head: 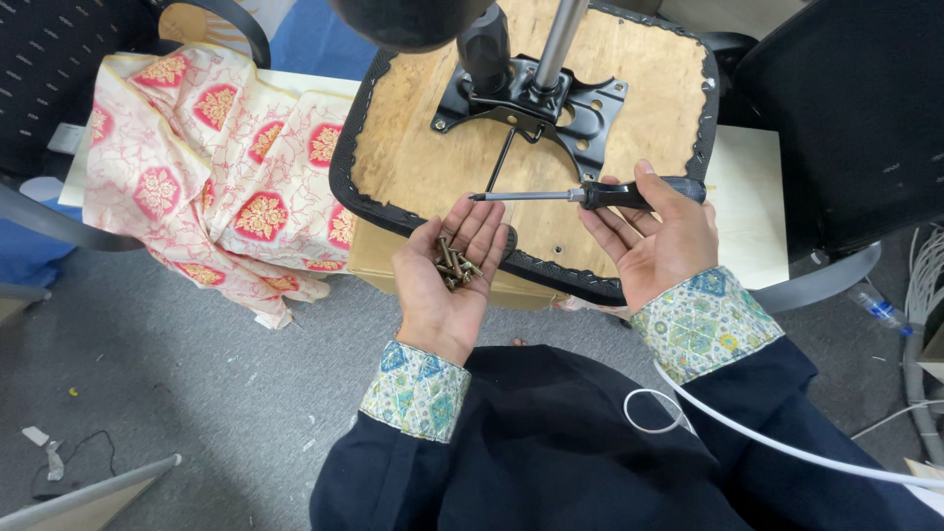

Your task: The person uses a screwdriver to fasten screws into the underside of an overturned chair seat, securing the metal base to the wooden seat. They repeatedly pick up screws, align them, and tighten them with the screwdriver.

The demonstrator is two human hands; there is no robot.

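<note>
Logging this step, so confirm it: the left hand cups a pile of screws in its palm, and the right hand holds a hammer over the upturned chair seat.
One detail is wrong. The right hand holds a screwdriver with a black handle, not a hammer, as the head view shows. The rest stands: the left hand cups the screws in its palm, over the upturned chair seat.
</note>
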